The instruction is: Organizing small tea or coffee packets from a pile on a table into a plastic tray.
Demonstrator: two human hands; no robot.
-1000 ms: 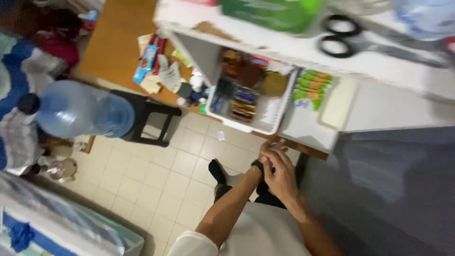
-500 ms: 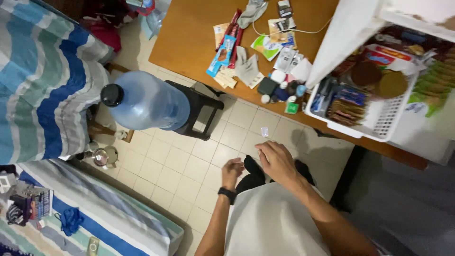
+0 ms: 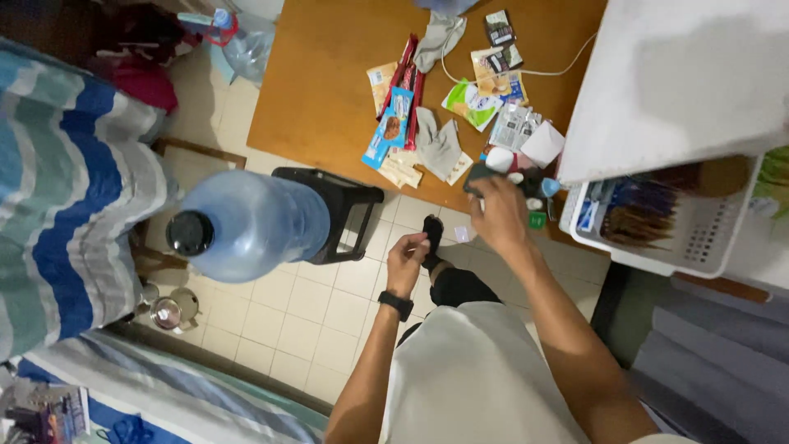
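— What is the right hand (image 3: 499, 215) doing?

— It is reaching to the near edge of the orange-brown wooden table (image 3: 329, 74), its fingers closing around a small dark boxy object (image 3: 474, 178) beside a cluster of little bottles (image 3: 526, 177).

— And the left hand (image 3: 406, 261)?

— It is hanging loosely curled and gripping nothing, below the table over the tiled floor (image 3: 271, 316), wearing a black wrist band (image 3: 396, 305). A white plastic basket (image 3: 657, 226) is sitting right of the table edge.

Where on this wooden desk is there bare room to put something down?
The desk's left part, from its left edge to the snack packets, is bare. From the packets rightward to the white shelf it is crowded: cloths, sachets, small bottles, where the right hand reaches. The left hand hangs over the floor tiles.
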